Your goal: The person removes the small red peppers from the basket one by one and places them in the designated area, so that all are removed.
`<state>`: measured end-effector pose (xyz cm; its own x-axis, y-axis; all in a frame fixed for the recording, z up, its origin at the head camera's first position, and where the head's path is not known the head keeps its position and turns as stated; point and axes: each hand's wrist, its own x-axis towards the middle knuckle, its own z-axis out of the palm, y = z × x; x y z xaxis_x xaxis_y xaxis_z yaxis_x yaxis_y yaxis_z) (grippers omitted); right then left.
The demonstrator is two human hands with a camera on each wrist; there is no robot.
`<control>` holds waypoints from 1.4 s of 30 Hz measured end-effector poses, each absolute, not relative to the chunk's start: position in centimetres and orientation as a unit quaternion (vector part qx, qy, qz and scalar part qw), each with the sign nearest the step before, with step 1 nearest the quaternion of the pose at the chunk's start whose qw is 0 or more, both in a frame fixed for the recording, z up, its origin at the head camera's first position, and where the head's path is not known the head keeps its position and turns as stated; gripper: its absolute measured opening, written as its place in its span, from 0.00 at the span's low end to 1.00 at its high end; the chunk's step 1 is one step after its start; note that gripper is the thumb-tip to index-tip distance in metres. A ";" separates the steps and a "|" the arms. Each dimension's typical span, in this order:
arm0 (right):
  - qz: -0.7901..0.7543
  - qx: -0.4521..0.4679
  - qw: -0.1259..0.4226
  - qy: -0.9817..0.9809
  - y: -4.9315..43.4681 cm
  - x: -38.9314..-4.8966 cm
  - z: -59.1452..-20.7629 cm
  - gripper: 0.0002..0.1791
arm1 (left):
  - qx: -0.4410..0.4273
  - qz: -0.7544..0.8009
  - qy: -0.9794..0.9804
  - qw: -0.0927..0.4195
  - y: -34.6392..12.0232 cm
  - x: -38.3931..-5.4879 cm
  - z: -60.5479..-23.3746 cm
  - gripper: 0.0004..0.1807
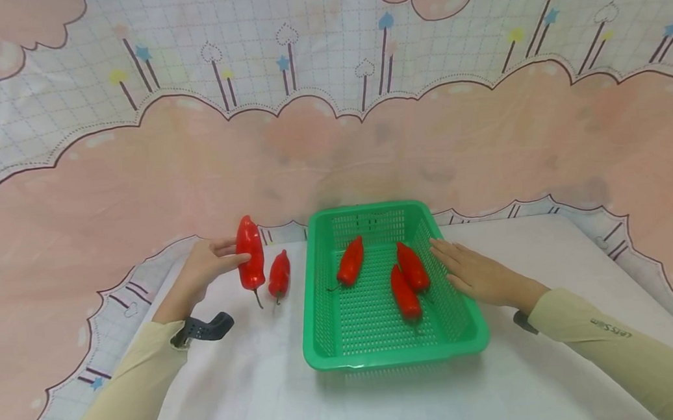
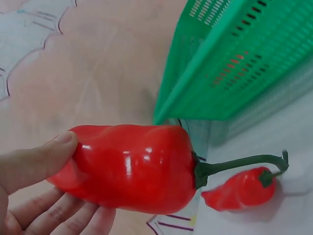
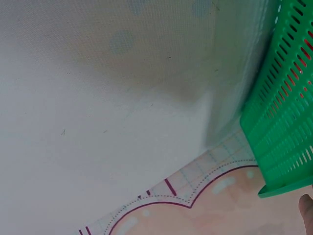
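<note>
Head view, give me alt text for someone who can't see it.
A person's left hand holds up a red pepper, with another pepper lying just right of it on a white table. Further right, a green basket holds three red peppers, with the right hand at its right side.

The head view looks forward and down across the white table [image 1: 256, 398] from its near side, far enough back to include the patterned backdrop [image 1: 332, 152]. The left wrist view sits close at the left hand [image 1: 207, 264], rolled sideways — the red pepper [image 2: 132, 166] fills its centre. The right wrist view, rolled nearly upside down, faces table and backdrop. Both wrist views share the green basket [image 1: 396, 357] with the head view — each showing its outer wall.
</note>
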<state>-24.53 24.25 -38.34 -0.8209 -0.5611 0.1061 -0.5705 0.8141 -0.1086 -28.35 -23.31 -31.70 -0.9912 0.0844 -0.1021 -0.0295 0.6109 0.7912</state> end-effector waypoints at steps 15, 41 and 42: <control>0.067 0.295 0.027 -0.953 24.3 -24.6 -38.3 0.32 | -0.032 0.429 0.897 0.100 -25.0 -31.2 -34.4 0.41; 0.063 0.292 0.021 -0.954 24.1 -24.7 -38.2 0.32 | -0.056 0.418 0.897 0.134 -26.5 -34.3 -38.1 0.37; 0.063 0.293 0.022 -0.954 24.1 -24.7 -38.2 0.32 | -0.055 0.417 0.897 0.134 -26.6 -34.3 -38.2 0.37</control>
